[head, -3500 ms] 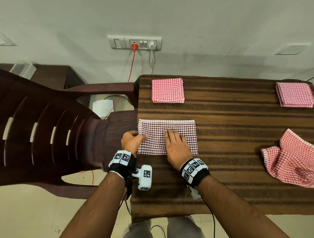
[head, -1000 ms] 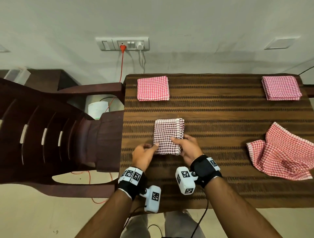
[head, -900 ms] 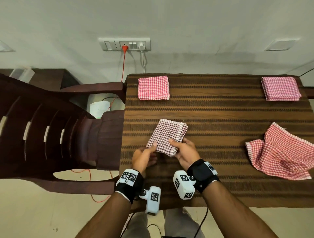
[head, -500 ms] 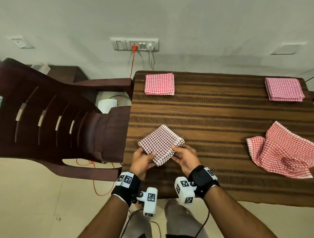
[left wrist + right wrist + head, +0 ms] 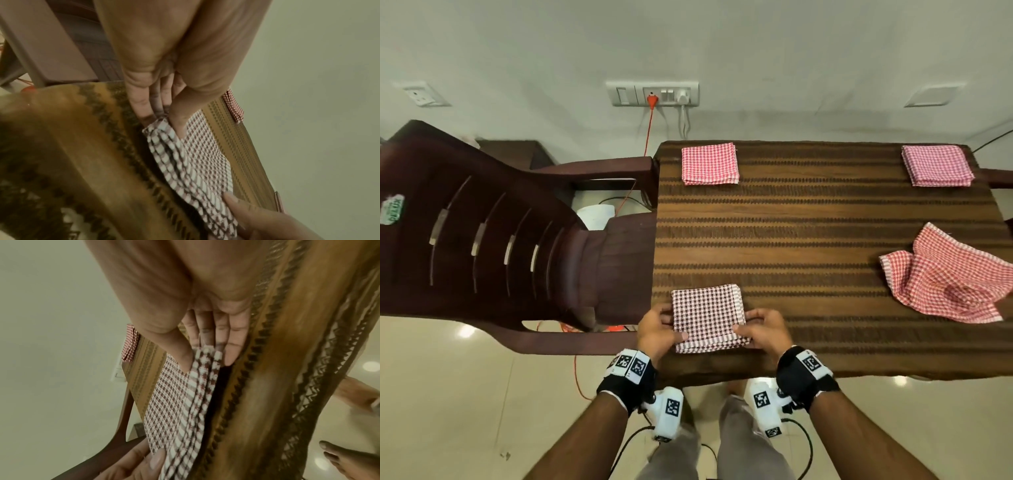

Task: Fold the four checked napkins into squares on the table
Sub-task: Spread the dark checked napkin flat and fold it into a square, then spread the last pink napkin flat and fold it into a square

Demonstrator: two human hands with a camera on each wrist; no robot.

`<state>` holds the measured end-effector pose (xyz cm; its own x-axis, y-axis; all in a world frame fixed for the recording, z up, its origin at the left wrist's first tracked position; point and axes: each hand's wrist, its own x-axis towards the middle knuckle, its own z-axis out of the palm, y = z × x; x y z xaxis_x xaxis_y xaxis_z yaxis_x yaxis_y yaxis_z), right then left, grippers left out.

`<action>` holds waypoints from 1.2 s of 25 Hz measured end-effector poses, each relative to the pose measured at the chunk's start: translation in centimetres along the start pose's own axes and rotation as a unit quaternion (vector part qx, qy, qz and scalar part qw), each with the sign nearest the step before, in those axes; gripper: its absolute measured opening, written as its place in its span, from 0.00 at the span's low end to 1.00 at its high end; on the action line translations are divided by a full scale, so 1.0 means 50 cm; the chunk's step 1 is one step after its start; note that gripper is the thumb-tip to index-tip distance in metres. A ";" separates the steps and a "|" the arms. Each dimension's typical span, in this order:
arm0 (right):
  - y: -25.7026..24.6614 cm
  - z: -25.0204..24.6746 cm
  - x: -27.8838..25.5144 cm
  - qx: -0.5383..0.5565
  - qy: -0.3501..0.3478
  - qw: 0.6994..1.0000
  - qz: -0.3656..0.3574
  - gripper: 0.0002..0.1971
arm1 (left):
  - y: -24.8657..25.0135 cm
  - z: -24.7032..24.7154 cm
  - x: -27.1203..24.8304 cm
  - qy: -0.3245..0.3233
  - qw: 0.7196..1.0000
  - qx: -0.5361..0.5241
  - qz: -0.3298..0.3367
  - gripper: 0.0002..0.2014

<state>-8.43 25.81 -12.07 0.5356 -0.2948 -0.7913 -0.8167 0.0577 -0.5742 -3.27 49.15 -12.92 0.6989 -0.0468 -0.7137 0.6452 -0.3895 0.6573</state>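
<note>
A dark-checked napkin [image 5: 707, 317] folded into a square lies at the near left corner of the table [image 5: 808, 240]. My left hand [image 5: 659, 330] pinches its near left corner, thumb on top and fingers under, as the left wrist view shows on the napkin [image 5: 193, 162]. My right hand [image 5: 763, 329] pinches the near right corner of the same napkin [image 5: 180, 402]. Two red-checked napkins lie folded at the far left [image 5: 710, 163] and far right [image 5: 936, 165]. A crumpled red-checked napkin [image 5: 948, 279] lies unfolded at the right edge.
A dark brown plastic chair [image 5: 493, 236] stands against the table's left side. A wall socket [image 5: 654, 93] with an orange cable is behind. The striped brown tabletop shows bare in its middle. My bare foot [image 5: 353, 456] stands on the tiled floor.
The half-folded napkin has been folded into a square, turned from a tilted position to lie straight, and drawn toward the near left corner. Both hands moved with it.
</note>
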 end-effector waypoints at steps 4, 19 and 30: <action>0.024 0.025 -0.001 -0.022 0.039 0.999 -0.025 0.09 | -0.016 -0.005 -0.011 0.012 0.999 0.021 0.047 0.35; 0.049 0.044 -0.018 -0.178 0.131 0.966 -0.135 0.12 | -0.011 -0.005 -0.049 0.093 0.983 0.115 0.105 0.29; 0.018 -0.212 -0.040 -0.182 0.156 0.953 -0.185 0.04 | 0.171 0.165 -0.072 0.094 0.928 0.198 0.300 0.15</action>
<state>-12.51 16.34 -8.75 0.7574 -0.5036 -0.4157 -0.6357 -0.4228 -0.6459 -2.82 38.39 -6.73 0.9613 -0.2176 -0.1689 -0.0156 -0.6550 0.7554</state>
